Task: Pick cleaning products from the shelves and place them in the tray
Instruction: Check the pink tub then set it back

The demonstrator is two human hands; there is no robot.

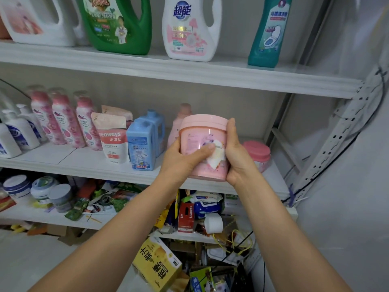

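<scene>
Two hands, the left hand point(185, 160) and the right hand point(236, 157), clasp a pink tub point(200, 133) by its sides, fingers point(200, 152) curled round it, just before the middle shelf point(84, 165) (no tray in view). Rigid, glossy plastic looks slippery and perhaps weighty; both flanks below the lid point(204, 121) seem the safest hold.
</scene>
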